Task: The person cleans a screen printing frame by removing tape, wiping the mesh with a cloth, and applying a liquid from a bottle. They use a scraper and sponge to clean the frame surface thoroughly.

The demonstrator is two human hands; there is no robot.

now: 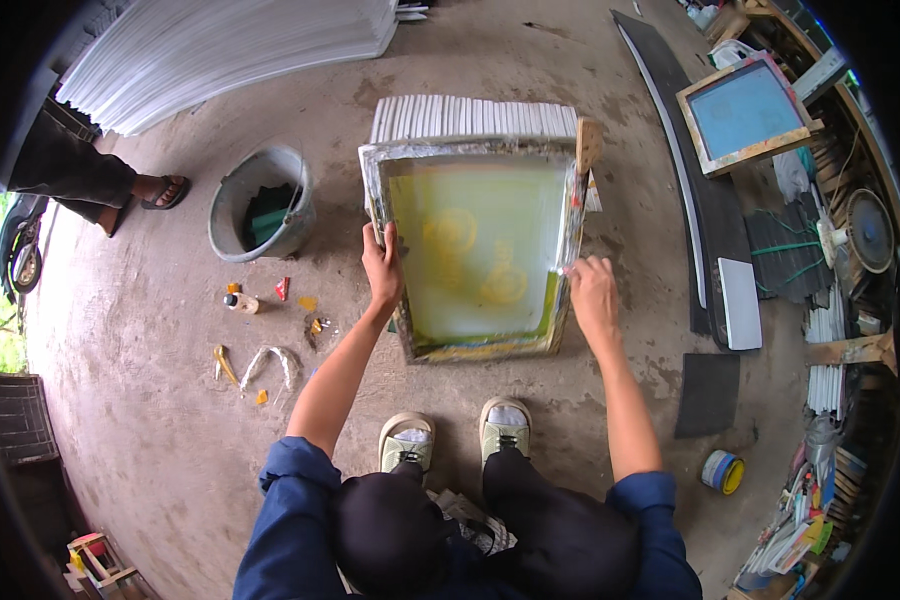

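Note:
A screen printing frame (485, 352) with a pale mesh (470, 230), yellow-green at its edges and bearing faint yellow shapes, stands in front of my feet. It rests against or on a stack of white sheets (470, 117). My left hand (382, 270) is closed on the frame's left side, thumb toward the mesh. At the frame's right side my right hand (595, 297) is closed in a pinch, with a small whitish bit at the fingertips that is too small to name. A wooden piece (589, 145) stands at the frame's upper right corner.
A grey bucket (260, 248) with something dark inside stands to the left, near a small bottle (241, 302) and scraps. Another person's sandalled foot (165, 192) is beyond. On the right are a blue-mesh frame (745, 110), dark sheets (710, 395), a yellow-rimmed can (722, 472) and a fan (868, 230).

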